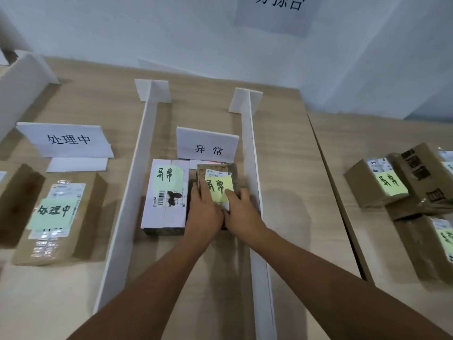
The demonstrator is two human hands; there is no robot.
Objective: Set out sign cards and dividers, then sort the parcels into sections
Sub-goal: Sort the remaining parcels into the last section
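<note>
Two white dividers, the left divider [127,192] and the right divider [252,182], wall off a middle section with a white sign card [208,144] reading 异常. Inside lie a white parcel [166,195] with a green 异常 note and, right of it, a small brown parcel [220,177] with a yellow 异常 note. My left hand [204,209] and my right hand [241,212] both grip the small brown parcel at its near end, resting on the table. The left section has a sign card [68,139] reading 处理中 and a brown parcel [61,217] with a matching green note.
A pile of brown parcels [404,182] with yellow notes lies on the adjoining table at the right. Another divider [22,87] stands at the far left, with a dark brown parcel [17,202] beside it. A white wall with a paper sign [277,13] closes the back.
</note>
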